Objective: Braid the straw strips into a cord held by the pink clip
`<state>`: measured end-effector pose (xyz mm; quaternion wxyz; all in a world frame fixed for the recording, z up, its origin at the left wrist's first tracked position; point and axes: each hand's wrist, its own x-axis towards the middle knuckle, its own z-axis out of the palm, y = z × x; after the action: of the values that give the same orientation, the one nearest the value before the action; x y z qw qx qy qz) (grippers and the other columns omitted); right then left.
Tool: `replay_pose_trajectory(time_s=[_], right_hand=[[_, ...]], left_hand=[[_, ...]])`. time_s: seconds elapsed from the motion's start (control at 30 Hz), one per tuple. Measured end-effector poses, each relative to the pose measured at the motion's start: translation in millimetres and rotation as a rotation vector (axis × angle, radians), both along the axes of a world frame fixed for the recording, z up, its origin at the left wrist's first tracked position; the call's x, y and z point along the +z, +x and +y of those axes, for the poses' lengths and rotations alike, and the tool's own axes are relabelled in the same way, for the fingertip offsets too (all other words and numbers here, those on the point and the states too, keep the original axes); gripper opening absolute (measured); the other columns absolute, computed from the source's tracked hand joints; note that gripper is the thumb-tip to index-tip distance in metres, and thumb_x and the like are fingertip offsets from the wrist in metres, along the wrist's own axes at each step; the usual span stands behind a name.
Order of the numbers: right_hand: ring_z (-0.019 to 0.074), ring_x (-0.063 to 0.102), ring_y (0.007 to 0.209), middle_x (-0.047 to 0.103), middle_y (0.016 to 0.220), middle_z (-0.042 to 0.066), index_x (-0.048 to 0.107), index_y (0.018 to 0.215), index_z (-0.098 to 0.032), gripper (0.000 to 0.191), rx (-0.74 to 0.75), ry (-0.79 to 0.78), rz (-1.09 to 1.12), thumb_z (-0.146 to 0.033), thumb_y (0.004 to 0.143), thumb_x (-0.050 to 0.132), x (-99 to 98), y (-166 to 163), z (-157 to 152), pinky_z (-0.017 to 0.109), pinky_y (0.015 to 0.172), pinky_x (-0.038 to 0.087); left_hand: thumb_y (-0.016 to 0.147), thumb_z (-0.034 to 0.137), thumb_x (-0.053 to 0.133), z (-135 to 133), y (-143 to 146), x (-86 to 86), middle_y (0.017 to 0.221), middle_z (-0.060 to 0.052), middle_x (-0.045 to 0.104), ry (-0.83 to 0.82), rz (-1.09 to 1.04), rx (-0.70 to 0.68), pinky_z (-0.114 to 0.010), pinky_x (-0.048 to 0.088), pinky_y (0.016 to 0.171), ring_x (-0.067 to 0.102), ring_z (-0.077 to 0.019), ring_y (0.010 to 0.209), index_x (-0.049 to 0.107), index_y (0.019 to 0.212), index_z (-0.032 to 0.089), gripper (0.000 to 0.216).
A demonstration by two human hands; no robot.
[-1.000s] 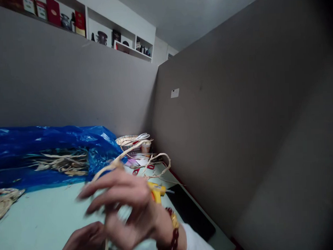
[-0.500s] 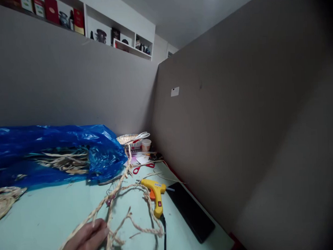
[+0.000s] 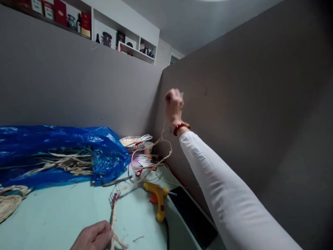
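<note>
My right hand is raised high in front of the grey partition, closed in a fist on the end of a braided straw cord that hangs down from it in loops to the table. A red bead bracelet sits on that wrist above a white sleeve. My left hand rests low on the pale green table, fingers curled around the near end of the same cord where it lies on the surface.
A yellow glue gun and a black phone lie right of the cord. A blue plastic bag of dried straw fills the left. Behind stand a woven basket with scissors, red-handled scissors, and a straw bundle far left.
My right hand left the view, then shot up and away toward the partition, pulling the cord's end up off the table. My left hand stayed low, holding the near end.
</note>
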<state>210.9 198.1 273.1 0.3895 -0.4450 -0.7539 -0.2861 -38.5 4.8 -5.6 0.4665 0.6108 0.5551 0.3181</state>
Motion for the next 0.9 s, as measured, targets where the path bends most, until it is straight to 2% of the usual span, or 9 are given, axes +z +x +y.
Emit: replay_pose_trajectory(time_s=[0.03,0.1,0.17,0.27,0.37,0.5,0.63,0.77,0.9], right_hand=[[0.0243,0.054,0.113,0.055,0.120,0.020,0.058,0.116,-0.007,0.036,-0.107,-0.155,-0.038,-0.002,0.096,0.028,-15.1,5.6,5.7,0.042,0.094,0.045],[0.0239,0.059,0.104,0.060,0.112,0.017,0.061,0.110,-0.007,0.021,-0.191,-0.385,-0.122,-0.011,0.094,0.048,-56.7,12.3,13.5,0.038,0.088,0.049],[0.0215,0.061,0.099,0.059,0.116,0.012,0.058,0.117,-0.012,0.031,-0.256,-0.583,-0.194,-0.029,0.092,0.059,-100.9,14.2,17.0,0.040,0.084,0.053],[0.0218,0.060,0.102,0.058,0.119,0.010,0.057,0.120,-0.016,0.032,-0.289,-0.787,-0.278,-0.031,0.092,0.058,-151.9,13.5,15.7,0.039,0.085,0.052],[0.0220,0.060,0.102,0.058,0.119,0.010,0.057,0.120,-0.017,0.032,-0.295,-0.906,-0.331,-0.031,0.092,0.059,-183.0,12.1,9.9,0.039,0.084,0.052],[0.0221,0.060,0.102,0.058,0.120,0.011,0.057,0.121,-0.015,0.033,-0.286,-0.945,-0.355,-0.032,0.093,0.058,-207.9,10.4,3.1,0.041,0.085,0.052],[0.0225,0.060,0.102,0.058,0.120,0.011,0.056,0.121,-0.014,0.034,-0.251,-0.921,-0.339,-0.032,0.092,0.058,-220.2,8.1,-0.1,0.042,0.086,0.052],[0.0222,0.060,0.102,0.058,0.120,0.011,0.057,0.120,-0.014,0.033,-0.184,-0.903,-0.258,-0.032,0.093,0.057,-221.9,6.4,-3.0,0.041,0.086,0.052],[0.0216,0.060,0.101,0.059,0.118,0.010,0.058,0.118,-0.015,0.030,-0.077,-0.837,-0.059,-0.033,0.093,0.057,-208.1,7.8,-5.3,0.042,0.086,0.052]], left_hand=[[0.072,0.060,0.053,0.2,0.0,-1.0,0.063,0.000,0.049,0.002,-0.002,0.012,-0.026,0.042,0.063,0.048,-0.0193,0.068,0.054,0.060,0.020,0.041],[0.071,0.061,0.053,0.1,0.3,-1.5,0.063,0.001,0.047,0.003,-0.003,0.024,-0.026,0.040,0.063,0.046,-0.0191,0.068,0.051,0.059,0.021,0.042],[0.070,0.062,0.055,0.0,0.8,-0.6,0.063,0.001,0.046,-0.003,-0.003,0.011,-0.026,0.039,0.064,0.045,-0.0193,0.069,0.050,0.059,0.021,0.042],[0.071,0.060,0.054,0.4,1.0,0.3,0.063,0.002,0.043,-0.018,-0.004,-0.027,-0.026,0.037,0.065,0.044,-0.0190,0.069,0.049,0.060,0.021,0.041],[0.073,0.058,0.052,1.2,0.7,-1.7,0.064,0.002,0.041,-0.021,0.003,-0.030,-0.027,0.036,0.065,0.042,-0.0189,0.070,0.048,0.062,0.021,0.039],[0.074,0.056,0.051,1.7,-0.1,-3.8,0.063,0.003,0.040,-0.019,0.012,-0.022,-0.027,0.035,0.065,0.041,-0.0186,0.069,0.049,0.062,0.021,0.038],[0.073,0.056,0.053,0.8,-0.6,-2.0,0.064,0.002,0.041,-0.017,0.020,-0.025,-0.027,0.035,0.065,0.042,-0.0190,0.070,0.049,0.061,0.021,0.038],[0.071,0.058,0.053,-0.4,2.2,-2.2,0.062,0.003,0.039,-0.012,0.007,-0.001,-0.026,0.034,0.063,0.041,-0.0183,0.067,0.048,0.060,0.021,0.039],[0.068,0.059,0.054,-2.0,7.2,-1.8,0.058,0.004,0.036,0.023,-0.005,0.067,-0.025,0.032,0.059,0.037,-0.0166,0.062,0.044,0.056,0.022,0.040]])
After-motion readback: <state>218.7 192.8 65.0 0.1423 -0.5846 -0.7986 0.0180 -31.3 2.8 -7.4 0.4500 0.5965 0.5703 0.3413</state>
